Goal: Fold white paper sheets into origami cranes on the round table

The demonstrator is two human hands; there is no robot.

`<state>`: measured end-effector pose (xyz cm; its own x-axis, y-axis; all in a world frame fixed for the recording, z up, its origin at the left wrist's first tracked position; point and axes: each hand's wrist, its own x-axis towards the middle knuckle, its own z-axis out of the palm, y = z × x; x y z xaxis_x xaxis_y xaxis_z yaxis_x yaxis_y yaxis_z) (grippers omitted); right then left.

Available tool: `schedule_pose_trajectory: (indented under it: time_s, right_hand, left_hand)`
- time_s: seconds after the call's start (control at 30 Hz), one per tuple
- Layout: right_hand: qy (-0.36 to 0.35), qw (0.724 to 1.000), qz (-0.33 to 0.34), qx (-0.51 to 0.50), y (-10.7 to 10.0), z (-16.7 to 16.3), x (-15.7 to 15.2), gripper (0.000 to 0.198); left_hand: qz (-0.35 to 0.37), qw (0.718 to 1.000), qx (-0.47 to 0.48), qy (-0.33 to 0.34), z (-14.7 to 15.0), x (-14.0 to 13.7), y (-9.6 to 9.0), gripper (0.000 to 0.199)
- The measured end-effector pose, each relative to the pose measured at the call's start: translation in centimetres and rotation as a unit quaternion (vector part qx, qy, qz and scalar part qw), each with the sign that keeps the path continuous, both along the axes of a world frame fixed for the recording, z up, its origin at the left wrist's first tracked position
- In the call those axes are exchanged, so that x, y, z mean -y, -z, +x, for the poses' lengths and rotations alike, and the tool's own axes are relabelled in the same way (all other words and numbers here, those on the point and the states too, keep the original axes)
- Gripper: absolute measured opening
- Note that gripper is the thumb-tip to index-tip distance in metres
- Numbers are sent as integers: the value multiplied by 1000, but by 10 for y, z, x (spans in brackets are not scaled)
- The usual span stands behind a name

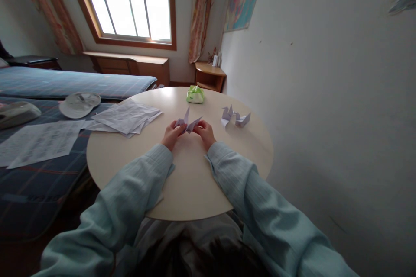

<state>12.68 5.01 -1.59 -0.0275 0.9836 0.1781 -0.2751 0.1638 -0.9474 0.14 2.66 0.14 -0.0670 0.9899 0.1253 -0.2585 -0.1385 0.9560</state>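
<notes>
Over the middle of the round table (191, 173), a folded pale paper crane (186, 122) is held between my two hands. My left hand (174, 134) pinches its left side, thumb on top. On the other side, my right hand (204, 133) grips the right part with closed fingers. One pointed tip sticks up between the hands; the fingers hide some of the folds. To the right of my right hand stand two more folded paper cranes, one at the left (226, 115) and one at the right (242, 120), close together.
A stack of paper sheets (126, 117) lies at the table's left edge. A green tissue pack (195, 94) sits at the far edge. Left is a bed (42, 181) with printed sheets (42, 143) and a white cap (80, 104). A white wall (325, 108) borders the right.
</notes>
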Motion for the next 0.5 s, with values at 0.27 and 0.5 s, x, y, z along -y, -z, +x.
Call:
schedule_pose_trajectory:
  time_s: [0.27, 0.5]
  right_hand:
    - [15, 1000, -4, -8, -1, -1, 0, 15]
    - [13, 1000, -6, -15, -1, 0, -3, 15]
  left_hand:
    - [-8, 1000, 23, -3, -1, -2, 1, 34]
    - [-2, 1000, 22, -10, -2, -6, 6, 34]
